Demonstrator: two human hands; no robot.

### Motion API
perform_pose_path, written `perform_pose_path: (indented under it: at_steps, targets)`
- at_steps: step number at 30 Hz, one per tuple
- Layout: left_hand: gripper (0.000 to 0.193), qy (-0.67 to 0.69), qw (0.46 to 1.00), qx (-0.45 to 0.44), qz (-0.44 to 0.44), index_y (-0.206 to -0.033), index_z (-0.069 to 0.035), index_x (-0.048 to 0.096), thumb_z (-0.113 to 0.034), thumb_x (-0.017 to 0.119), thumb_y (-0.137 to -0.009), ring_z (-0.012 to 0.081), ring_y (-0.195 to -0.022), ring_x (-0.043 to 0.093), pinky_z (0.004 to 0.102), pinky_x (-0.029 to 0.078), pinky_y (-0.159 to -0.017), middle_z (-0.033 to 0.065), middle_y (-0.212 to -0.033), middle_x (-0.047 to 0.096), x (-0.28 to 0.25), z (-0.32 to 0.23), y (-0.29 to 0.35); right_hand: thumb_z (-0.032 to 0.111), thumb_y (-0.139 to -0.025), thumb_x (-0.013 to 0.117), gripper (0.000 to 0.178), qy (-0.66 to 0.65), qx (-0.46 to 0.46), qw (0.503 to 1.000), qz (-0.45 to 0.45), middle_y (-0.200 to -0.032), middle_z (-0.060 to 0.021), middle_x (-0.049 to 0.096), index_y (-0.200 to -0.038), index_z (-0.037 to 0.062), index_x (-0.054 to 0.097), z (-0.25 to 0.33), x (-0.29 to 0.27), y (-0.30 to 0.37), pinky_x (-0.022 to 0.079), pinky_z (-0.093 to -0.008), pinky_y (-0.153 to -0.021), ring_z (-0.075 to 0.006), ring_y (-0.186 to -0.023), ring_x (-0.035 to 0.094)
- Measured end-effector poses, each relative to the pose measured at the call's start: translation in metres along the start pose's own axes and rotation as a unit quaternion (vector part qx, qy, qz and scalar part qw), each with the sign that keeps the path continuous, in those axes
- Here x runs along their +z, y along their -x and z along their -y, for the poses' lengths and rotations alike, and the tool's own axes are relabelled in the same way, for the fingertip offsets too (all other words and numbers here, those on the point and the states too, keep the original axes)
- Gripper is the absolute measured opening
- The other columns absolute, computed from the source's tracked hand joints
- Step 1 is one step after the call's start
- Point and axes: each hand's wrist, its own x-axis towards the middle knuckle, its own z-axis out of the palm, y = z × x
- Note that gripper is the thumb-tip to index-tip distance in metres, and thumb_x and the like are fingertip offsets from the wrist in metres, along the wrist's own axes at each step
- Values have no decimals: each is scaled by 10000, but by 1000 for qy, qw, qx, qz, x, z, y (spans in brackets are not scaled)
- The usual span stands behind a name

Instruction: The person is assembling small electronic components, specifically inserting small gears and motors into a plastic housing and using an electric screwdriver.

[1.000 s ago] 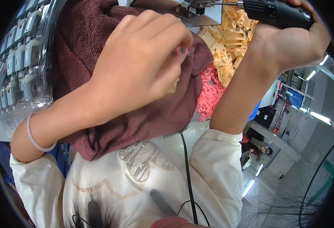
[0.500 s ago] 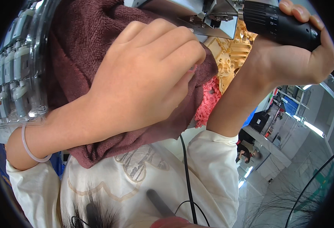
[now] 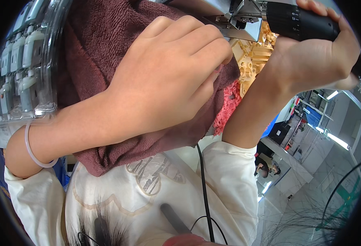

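My left hand (image 3: 168,78) rests over a dark maroon towel (image 3: 94,37), its fingers curled closed and knuckles up. A small bit of pink shows at the fingertips; what they pinch is mostly hidden. At the upper right my right hand (image 3: 307,61) is wrapped round a black electric screwdriver (image 3: 301,20) with a marked ring on its body. The tool lies nearly level, its thin metal shaft pointing left toward a shiny metal fixture (image 3: 248,30). My right hand's outer edge is blurred.
Clear plastic trays with grey-white parts (image 3: 28,61) stand at the left. Cream-yellow plastic parts (image 3: 250,57) and pink-red small parts (image 3: 228,107) lie between my arms. A black cable (image 3: 203,184) hangs before my shirt. Another person (image 3: 264,167) is far off at the right.
My left hand and the towel appear slightly farther right, along with the trays and fixture as the view shifts. My right hand still holds the screwdriver; its grip has shifted a little.
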Motion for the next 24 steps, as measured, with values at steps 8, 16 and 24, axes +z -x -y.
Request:
perform_pose_path:
  at_steps: [8, 16, 24]
  targets:
    - [251, -1, 1000, 12, -28, -954, -97, 597, -33, 674, -723, 239, -999, 590, 342, 412, -789, 38, -1038, 640, 8, 6, -5, 200, -804, 597, 202, 16, 2, 1000, 6, -708, -106, 512, -791, 13, 522, 0, -2, -3, 512, -371, -610, -210, -639, 548]
    - [202, 26, 999, 27, -37, -920, -104, 581, -71, 668, -741, 227, -946, 581, 339, 400, -758, 26, -957, 613, 17, 17, -9, 216, -794, 577, 218, 26, 1, 999, 21, -704, -119, 508, -763, 6, 527, 2, -5, -4, 514, -394, -617, -227, -648, 546]
    - [215, 15, 999, 28, -17, -932, -101, 578, -77, 664, -736, 238, -937, 577, 348, 406, -762, 34, -945, 606, -6, 5, -17, 233, -789, 561, 209, -51, 11, 998, 15, -733, -104, 506, -777, 28, 524, 29, -34, -24, 489, -364, -625, -204, -661, 532]
